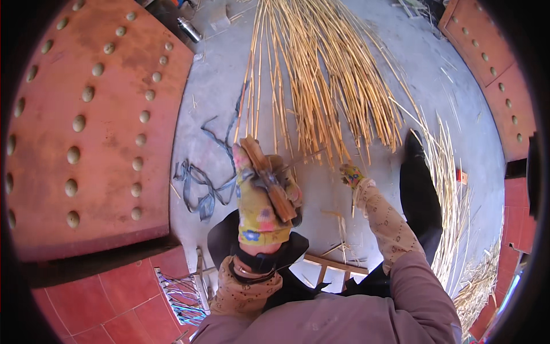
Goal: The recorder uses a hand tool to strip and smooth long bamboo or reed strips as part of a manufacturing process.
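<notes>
My left hand (256,209), in a yellow floral glove, is wrapped round a tool with a brown wooden bar (268,179) and dark metal parts. A thin dark strip sticks out from the tool to the right. In a similar glove, my right hand (351,175) is closed beside the near ends of the canes; what its fingers hold, if anything, is too small to make out. A thin pale stalk shows just below that hand. Many long yellow canes (321,80) lie fanned out on the floor ahead of both hands.
A blue-grey strap (206,189) lies tangled at left. Paler stalks (450,212) lie along the right, past my dark-clad leg (418,189). Red studded doors (91,126) flank the floor; a metal flask (189,30) lies at upper left. A wooden frame (335,265) is below.
</notes>
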A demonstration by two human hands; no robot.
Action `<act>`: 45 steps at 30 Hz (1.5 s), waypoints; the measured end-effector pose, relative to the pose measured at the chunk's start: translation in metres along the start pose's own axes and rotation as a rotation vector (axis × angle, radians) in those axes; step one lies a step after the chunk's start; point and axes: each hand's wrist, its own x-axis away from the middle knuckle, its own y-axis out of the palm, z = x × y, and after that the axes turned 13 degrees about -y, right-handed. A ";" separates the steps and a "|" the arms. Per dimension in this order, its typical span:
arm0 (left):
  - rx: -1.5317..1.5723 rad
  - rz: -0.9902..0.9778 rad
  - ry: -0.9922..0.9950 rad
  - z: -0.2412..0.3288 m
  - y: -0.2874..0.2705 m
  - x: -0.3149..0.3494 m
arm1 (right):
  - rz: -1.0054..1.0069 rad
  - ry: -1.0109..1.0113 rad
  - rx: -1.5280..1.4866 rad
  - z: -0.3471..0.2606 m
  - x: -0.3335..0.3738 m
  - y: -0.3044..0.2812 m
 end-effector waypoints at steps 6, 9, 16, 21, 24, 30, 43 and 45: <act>0.053 0.336 -0.005 -0.001 0.020 -0.006 | 0.149 0.101 -0.263 0.003 -0.005 0.046; 0.016 0.206 0.034 0.003 0.007 -0.006 | 0.074 0.162 -0.389 -0.017 -0.007 0.068; -0.012 0.263 0.028 -0.010 0.023 -0.015 | -0.250 -0.504 0.079 -0.021 -0.017 -0.036; -0.176 0.258 0.025 -0.012 0.008 -0.015 | 0.067 -0.091 -0.697 -0.174 0.161 0.033; -0.235 0.190 -0.143 -0.033 0.011 -0.022 | -0.496 -0.029 -0.153 -0.213 0.201 0.027; -0.439 -0.094 -0.468 -0.091 -0.014 -0.023 | -1.287 -0.187 0.219 -0.166 0.303 0.032; 0.504 -0.570 -1.003 -0.142 -0.064 0.066 | -0.253 -0.524 -0.232 -0.258 0.260 0.067; -0.449 -0.239 -0.182 -0.123 -0.029 0.095 | -0.397 -0.657 -0.358 -0.286 0.268 0.064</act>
